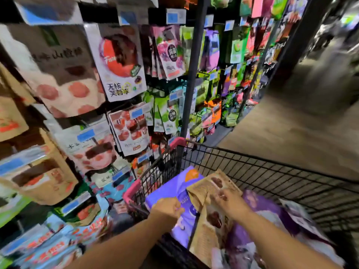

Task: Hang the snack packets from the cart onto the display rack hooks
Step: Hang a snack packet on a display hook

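- Reaching into the cart [252, 167] with left hand [167, 207] curled on purple packet [171, 188], right hand [230, 202] pinching brown packet [206, 188].
- Best gripped near the top edge.

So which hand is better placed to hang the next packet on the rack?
Left, probably: the left hand rests on the purple packet at the cart edge nearest the display rack; the right hand touches the tan packet, farther away.
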